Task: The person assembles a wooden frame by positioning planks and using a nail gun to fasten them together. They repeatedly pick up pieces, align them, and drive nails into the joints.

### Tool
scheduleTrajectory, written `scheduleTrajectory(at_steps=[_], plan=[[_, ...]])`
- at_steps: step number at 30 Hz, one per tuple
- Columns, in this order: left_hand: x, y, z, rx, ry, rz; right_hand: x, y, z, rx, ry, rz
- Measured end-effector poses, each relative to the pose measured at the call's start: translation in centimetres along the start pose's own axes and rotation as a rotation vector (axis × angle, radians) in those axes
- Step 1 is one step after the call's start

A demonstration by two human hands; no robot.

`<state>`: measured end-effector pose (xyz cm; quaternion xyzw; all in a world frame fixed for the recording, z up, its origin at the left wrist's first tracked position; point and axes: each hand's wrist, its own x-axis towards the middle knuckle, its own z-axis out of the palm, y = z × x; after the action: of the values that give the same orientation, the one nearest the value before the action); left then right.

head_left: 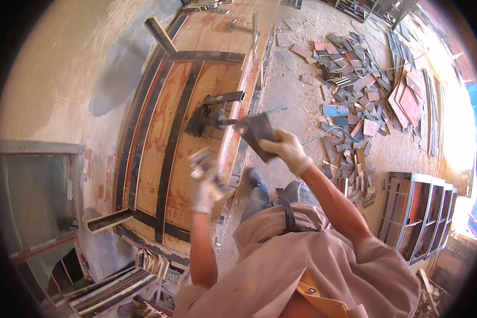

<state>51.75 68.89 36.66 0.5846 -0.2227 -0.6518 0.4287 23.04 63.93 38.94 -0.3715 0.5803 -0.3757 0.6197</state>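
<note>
My right hand (287, 150), in a pale work glove, grips a dark, flat rectangular board piece (258, 137) by its near right edge. The board's far left corner is at the edge of the wooden bench, close to a dark metal power tool (215, 117) that rests on the bench. Over the bench's near right part, my left hand (202, 193), also gloved, is closed round some small pale wood pieces (201, 161). Motion smears that hand and the pieces, so their exact shape and number are unclear.
The plywood bench (183, 106) has dark strips across it; a hammer (241, 25) lies at its far end. Many board offcuts (355, 85) are heaped on the floor to the right. A shelf frame (418, 217) stands at right, and stacked wood strips (116, 289) lie lower left.
</note>
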Motion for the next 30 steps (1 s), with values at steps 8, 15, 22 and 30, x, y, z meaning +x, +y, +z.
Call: scheduleTrajectory(at_steps=[8, 15, 22, 30], plan=[[-1.4, -7.8, -27.9, 1.498, 0.591, 0.219, 20.5, -9.6, 7.5, -0.222, 0.101, -0.177], [-1.9, -12.1, -11.4, 1.236, 0.711, 0.294, 20.0, 0.3, -4.2, -0.413, 0.372, -0.322], [5.8, -13.4, 14.2, 0.871, 0.288, -0.037, 5.0, 20.8, -31.0, -0.545, 0.567, 0.375], [17.6, -15.9, 34.9, 1.091, -0.082, 0.238, -1.9, 23.9, -53.8, -0.562, 0.751, 0.658]])
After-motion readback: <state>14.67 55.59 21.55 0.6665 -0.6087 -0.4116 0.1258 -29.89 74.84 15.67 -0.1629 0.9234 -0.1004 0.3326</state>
